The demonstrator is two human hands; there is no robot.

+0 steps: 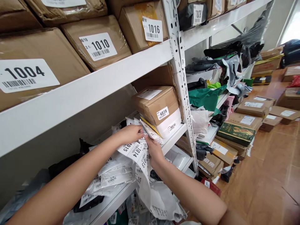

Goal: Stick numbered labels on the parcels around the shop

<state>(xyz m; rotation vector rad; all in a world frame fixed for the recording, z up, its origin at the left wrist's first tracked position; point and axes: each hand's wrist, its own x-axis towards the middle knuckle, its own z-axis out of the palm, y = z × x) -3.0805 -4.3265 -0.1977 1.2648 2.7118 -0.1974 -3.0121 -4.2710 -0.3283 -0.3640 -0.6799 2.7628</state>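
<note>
My left hand (pixel 130 134) reaches in from the left with its fingers pinched at the upper edge of a strip of printed number labels (pixel 134 152). Close beside it, my right hand (pixel 154 150) is closed on the same strip, thumb upward. The labels read 1015, 1014 and 1013, and the strip hangs down past the shelf edge. Just behind my fingertips, a white packet (pixel 151 131) leans against a white package marked 4038 (pixel 167 125). On top of that package rests a cardboard box marked 4039 (pixel 159 104). My fingers partly hide the labels.
Stacked labelled white packets (pixel 114 175) lie on the shelf left of my hands. A white shelf beam (pixel 93 86) crosses above, with boxes such as 1010 (pixel 98 45). A perforated post (pixel 181 72) stands at right. Further right, parcels (pixel 253 106) cover part of the wooden floor (pixel 269 162).
</note>
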